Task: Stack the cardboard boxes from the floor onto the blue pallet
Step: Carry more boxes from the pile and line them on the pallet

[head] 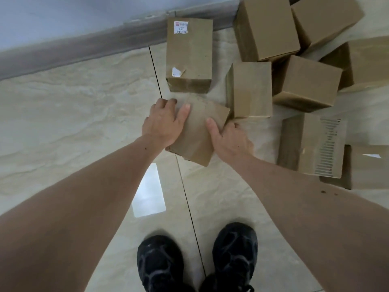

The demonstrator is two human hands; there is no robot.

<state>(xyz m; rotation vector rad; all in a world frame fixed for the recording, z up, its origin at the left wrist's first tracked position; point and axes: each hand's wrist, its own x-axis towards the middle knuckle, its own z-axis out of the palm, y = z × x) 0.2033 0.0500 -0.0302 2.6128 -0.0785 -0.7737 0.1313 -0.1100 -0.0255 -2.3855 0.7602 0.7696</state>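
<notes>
both forearms reach down so left hand (163, 123) and right hand (229, 140) clamp opposite sides of small cardboard box (199, 131), thumbs on top, for lifting.

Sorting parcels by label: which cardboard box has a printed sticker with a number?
The tall box by the wall, just beyond the hands: a white sticker reading 221 on top. The others show none.

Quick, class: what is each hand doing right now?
Left hand: grips the left side of the small brown cardboard box, fingers curled over its far edge.
Right hand: grips the same box's right side, thumb on top.
</notes>
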